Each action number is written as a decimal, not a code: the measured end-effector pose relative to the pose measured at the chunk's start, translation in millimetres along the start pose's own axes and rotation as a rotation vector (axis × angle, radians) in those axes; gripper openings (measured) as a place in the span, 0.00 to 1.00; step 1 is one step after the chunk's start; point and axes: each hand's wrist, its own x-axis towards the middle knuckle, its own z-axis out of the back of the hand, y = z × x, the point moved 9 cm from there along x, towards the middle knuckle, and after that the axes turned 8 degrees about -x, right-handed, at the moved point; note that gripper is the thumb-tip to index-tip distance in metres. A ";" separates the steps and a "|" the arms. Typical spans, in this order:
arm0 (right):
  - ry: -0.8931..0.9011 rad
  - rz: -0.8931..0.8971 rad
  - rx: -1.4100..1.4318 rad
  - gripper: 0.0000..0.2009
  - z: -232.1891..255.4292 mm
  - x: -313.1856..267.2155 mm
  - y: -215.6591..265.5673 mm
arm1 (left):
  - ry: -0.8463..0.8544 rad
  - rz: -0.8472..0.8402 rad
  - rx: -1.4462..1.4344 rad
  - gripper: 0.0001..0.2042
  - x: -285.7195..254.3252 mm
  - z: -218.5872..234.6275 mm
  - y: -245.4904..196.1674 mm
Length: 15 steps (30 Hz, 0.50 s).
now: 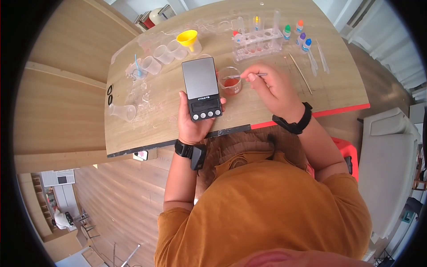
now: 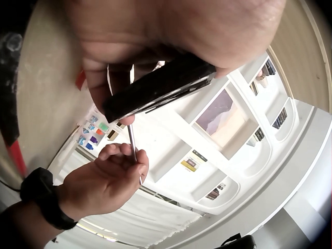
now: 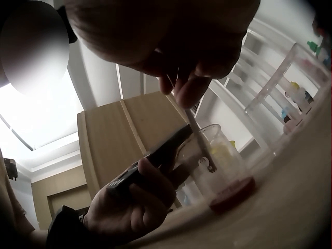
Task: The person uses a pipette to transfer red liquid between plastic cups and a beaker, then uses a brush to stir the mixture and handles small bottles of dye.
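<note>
My left hand [image 1: 194, 119] grips a black digital pocket scale [image 1: 201, 82] from below, its bare silver plate facing up, just left of a beaker. Between the thumb and fingers of my right hand [image 1: 276, 89] is a slim metal rod with a widened tip [image 1: 261, 74]. The rod reaches over the rim of the clear beaker [image 3: 210, 129], which holds a little red liquid [image 1: 231, 83]. In the right wrist view the tip overlaps the beaker above that liquid. The left wrist view has the scale [image 2: 161, 85] edge-on, with my right hand [image 2: 106, 181] beyond it.
A clear rack [image 1: 258, 46] with test tubes stands behind the beaker. Several dropper bottles [image 1: 301, 38], plastic pipettes [image 1: 323, 58] and a wooden stick [image 1: 301, 73] lie to the right. Plastic cups [image 1: 163, 54], one carrying a yellow funnel [image 1: 187, 37], line the left; a cup [image 1: 124, 112] lies tipped.
</note>
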 end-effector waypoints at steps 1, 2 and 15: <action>0.001 0.039 -0.011 0.06 -0.4 1.0 3.3 | 0.000 0.000 -0.001 0.39 0.7 2.0 -0.1; 0.001 0.079 -0.021 0.06 -0.8 1.0 6.5 | 0.021 0.013 0.003 0.39 1.2 4.0 1.3; -0.216 0.033 0.147 0.09 23.9 -29.1 17.1 | 0.047 -0.085 0.111 0.39 -8.8 9.8 -7.6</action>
